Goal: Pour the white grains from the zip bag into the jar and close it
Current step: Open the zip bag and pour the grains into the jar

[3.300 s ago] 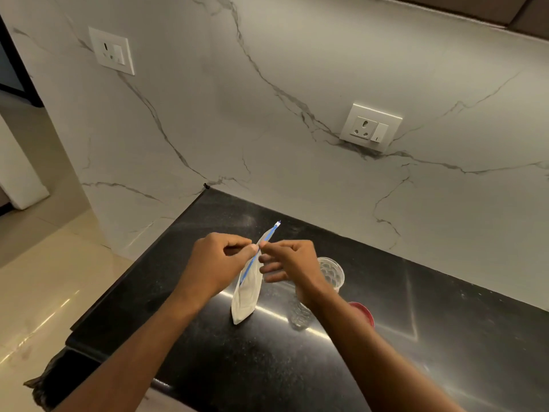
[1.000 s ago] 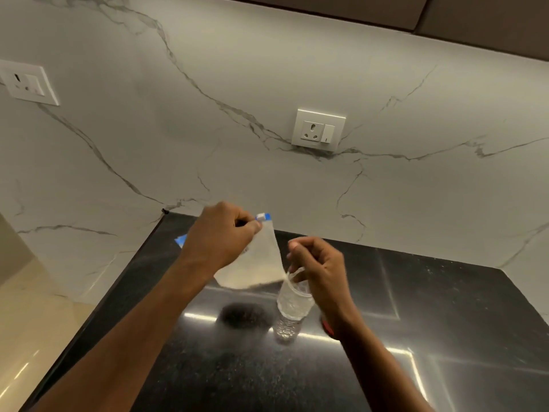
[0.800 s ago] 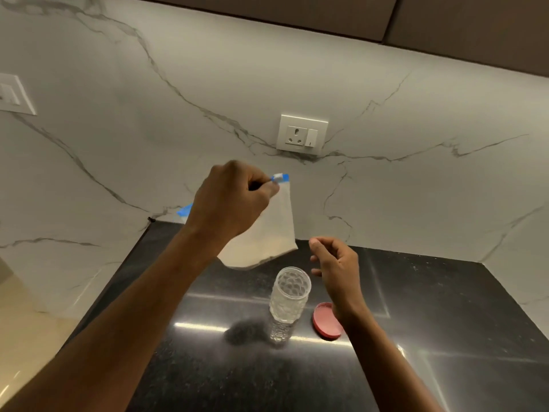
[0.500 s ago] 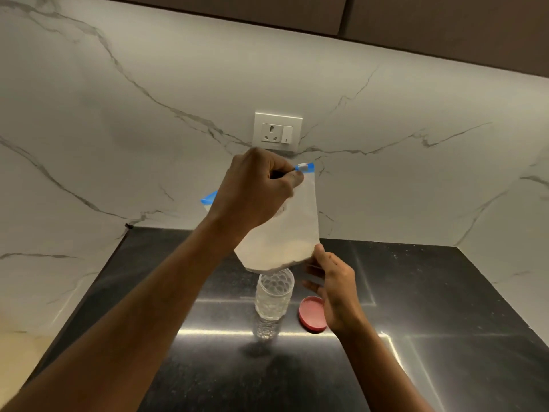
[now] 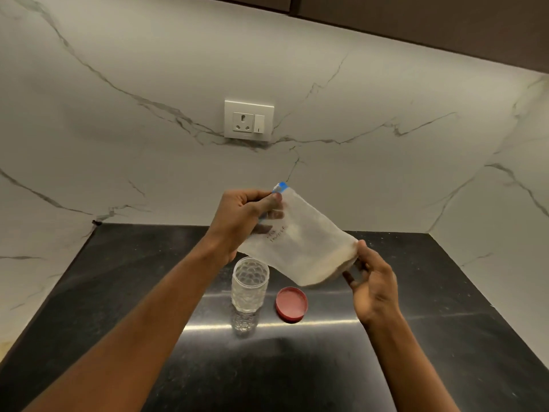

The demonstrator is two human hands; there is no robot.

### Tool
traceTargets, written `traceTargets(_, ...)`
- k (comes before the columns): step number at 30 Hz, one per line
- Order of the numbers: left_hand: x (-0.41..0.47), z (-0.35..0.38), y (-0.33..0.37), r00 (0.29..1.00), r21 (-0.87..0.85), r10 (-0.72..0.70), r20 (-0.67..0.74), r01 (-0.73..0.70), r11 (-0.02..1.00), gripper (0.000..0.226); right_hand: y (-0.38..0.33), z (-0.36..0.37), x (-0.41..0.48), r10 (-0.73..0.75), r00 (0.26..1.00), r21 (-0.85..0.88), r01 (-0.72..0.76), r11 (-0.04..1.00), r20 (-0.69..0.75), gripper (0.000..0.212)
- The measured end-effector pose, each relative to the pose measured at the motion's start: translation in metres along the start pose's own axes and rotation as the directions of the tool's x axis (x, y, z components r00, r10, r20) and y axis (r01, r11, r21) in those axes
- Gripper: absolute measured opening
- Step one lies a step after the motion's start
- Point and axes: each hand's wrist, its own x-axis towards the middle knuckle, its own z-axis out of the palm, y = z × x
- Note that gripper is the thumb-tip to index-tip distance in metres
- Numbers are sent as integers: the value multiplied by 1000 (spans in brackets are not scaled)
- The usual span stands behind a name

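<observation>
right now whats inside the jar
The clear jar looks empty: no white grains show through its open mouth or wall. Its base is hard to read through the dimpled plastic. The red lid lies beside it.

your zip bag (image 5: 300, 248) carries two short lines of handwriting in dark pen near its sealed end; the lower line looks like "powder", the upper line is too faint to read.
</observation>
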Motion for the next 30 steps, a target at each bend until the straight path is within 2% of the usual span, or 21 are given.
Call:
traceTargets(2, 0, -4, -15, 999, -74, -43, -23, 41, 996, 16, -7, -3, 2, -80, 995, -40, 83, 996, 65, 10)
traceTargets(7, -1, -10, -47, 996, -160, -82, -40, 74, 984, 23, -15, 2, 9, -253, 951, -186, 285, 940, 177, 29)
traceTargets(10, -1, -15, -61, 993, -184, -101, -54, 90, 979, 19, -14, 8, 13, -320, 924, -208, 362, 909, 207, 25)
traceTargets(14, 2, -22, -72, 992, -197, -114, -49, 102, 975, 21, -12, 8, 17, -325, 900, -256, 401, 880, 291, 13)
traceTargets(21, 5, -31, -81, 991, -189, -118, -56, 106, 976, 20, -18, 17, 17, -415, 850, -278, 505, 817, 325, 25)
traceTargets(30, 3, -42, -92, 992, -169, -110, -67, 97, 981, 29, -25, 36, 12, -489, 822, -265, 560, 785, 291, 27)
